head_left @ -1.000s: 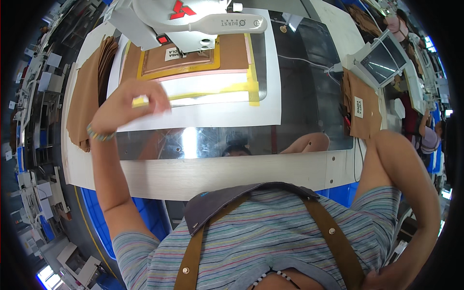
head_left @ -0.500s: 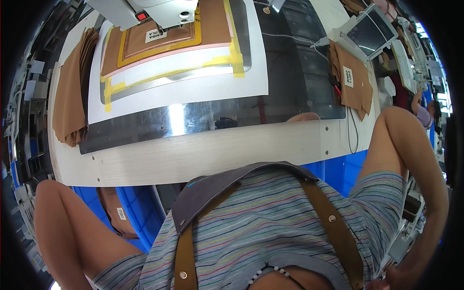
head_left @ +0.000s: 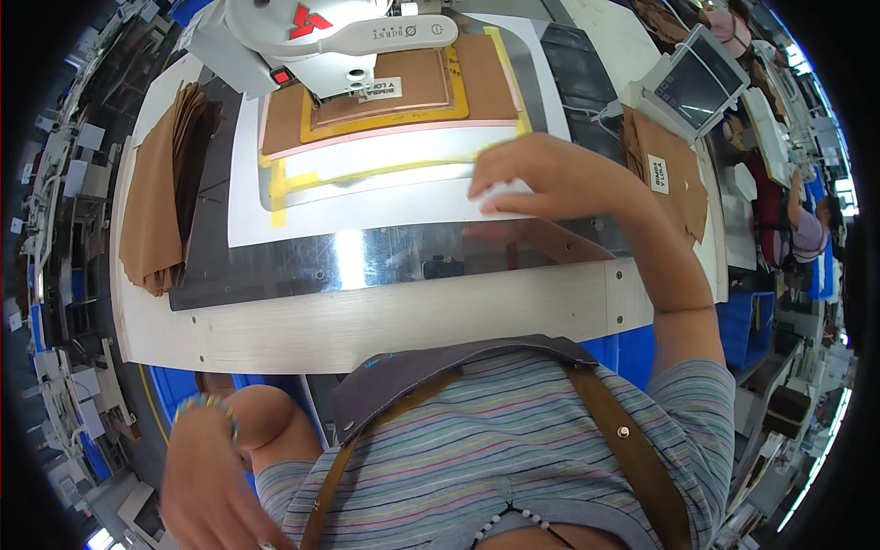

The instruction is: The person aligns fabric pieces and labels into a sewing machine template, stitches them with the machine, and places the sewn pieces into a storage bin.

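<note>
My right hand (head_left: 532,174) hovers over the right front corner of a white sheet, blurred, with thumb and fingers apart and nothing visible in it. The sheet (head_left: 385,206) lies under a clamping template with a yellow frame (head_left: 417,120). A brown panel (head_left: 489,78) with a white label (head_left: 380,89) sits in that template, beneath the sewing machine head (head_left: 302,46). Down at the lower left, near my chest, is my left hand (head_left: 215,486), wearing a beaded bracelet. Motion smears it and its fingers run toward the lower edge.
Brown panels (head_left: 154,202) are stacked at the table's left. More brown pieces (head_left: 674,183) lie at the right, beside a tilted control screen (head_left: 695,78). Blue bins (head_left: 632,353) stand under the table's front edge. Another person (head_left: 807,229) sits far right.
My right hand has come up from the lower right to over the sheet. My left hand has come into view at lower left. The template has shifted right under the machine head.
</note>
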Available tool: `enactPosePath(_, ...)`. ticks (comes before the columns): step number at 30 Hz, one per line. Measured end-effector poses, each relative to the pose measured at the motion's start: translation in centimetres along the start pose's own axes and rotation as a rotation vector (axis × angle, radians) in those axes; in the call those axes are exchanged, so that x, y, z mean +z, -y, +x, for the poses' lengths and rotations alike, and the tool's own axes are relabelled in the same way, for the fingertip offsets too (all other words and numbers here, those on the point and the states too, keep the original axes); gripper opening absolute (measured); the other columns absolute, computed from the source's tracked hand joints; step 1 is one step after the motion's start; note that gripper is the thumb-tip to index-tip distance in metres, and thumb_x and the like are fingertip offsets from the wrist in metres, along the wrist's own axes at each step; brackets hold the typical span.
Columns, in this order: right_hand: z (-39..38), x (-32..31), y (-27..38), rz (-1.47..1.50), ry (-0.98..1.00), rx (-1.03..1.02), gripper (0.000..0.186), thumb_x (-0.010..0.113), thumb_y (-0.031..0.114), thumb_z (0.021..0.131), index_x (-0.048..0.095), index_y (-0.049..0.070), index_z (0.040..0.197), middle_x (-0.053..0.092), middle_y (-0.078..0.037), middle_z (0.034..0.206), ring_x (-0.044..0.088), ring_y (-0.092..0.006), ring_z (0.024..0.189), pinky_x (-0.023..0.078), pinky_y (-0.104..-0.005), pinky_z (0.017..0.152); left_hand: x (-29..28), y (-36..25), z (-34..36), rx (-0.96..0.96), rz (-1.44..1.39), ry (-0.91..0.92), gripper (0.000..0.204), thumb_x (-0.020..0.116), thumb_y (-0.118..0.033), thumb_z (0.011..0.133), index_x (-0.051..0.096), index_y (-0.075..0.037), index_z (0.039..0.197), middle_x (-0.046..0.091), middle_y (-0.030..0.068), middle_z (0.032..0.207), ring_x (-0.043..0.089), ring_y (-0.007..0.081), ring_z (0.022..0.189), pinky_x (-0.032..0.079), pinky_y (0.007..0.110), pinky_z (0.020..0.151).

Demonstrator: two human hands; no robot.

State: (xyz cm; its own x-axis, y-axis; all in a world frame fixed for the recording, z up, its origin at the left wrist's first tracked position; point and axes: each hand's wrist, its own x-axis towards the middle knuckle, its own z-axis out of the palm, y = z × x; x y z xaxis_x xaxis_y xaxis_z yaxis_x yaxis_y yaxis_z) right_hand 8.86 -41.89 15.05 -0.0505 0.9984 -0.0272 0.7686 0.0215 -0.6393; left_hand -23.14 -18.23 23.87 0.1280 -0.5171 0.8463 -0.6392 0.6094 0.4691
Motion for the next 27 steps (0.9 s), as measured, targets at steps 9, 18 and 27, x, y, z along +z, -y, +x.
enactPosePath(9, 7.1, 6.5, -6.4, -0.499, -0.491, -0.007, 0.018, 0.074, 0.022, 0.097, 0.076, 0.006, 0.105, 0.07, -0.007, 0.106, 0.066, -0.0272, 0.108, 0.053, -0.0428, 0.096, -12.2, 6.2, -17.6, -1.429, 1.084, -1.065, 0.027, 0.071, -0.018, 0.102, 0.076, -0.001, 0.123, 0.076, 0.0103, 0.12, 0.069, 0.0226, 0.109, 0.051, 0.036, 0.1)
enactPosePath(18, 7.1, 7.4, -8.0, -0.528, -0.594, -0.038, 0.011, 0.079, 0.014, 0.091, 0.077, 0.004, 0.095, 0.068, -0.007, 0.103, 0.067, -0.0263, 0.1, 0.055, -0.0412, 0.088, -22.4, 13.8, -25.7, -1.586, 1.665, -0.613, 0.045, 0.081, -0.039, 0.09, 0.077, -0.014, 0.126, 0.074, 0.0156, 0.131, 0.063, 0.0409, 0.129, 0.051, 0.049, 0.108)
enactPosePath(27, 7.1, 7.5, -7.2, -0.494, -0.678, -0.094, 0.008, 0.078, 0.011, 0.091, 0.074, 0.003, 0.092, 0.069, -0.007, 0.097, 0.068, -0.0267, 0.092, 0.055, -0.04, 0.08, -22.2, 18.5, -25.8, -1.159, 1.799, -1.023, 0.041, 0.084, -0.024, 0.079, 0.077, -0.012, 0.118, 0.074, 0.0198, 0.124, 0.068, 0.0435, 0.116, 0.053, 0.053, 0.102)
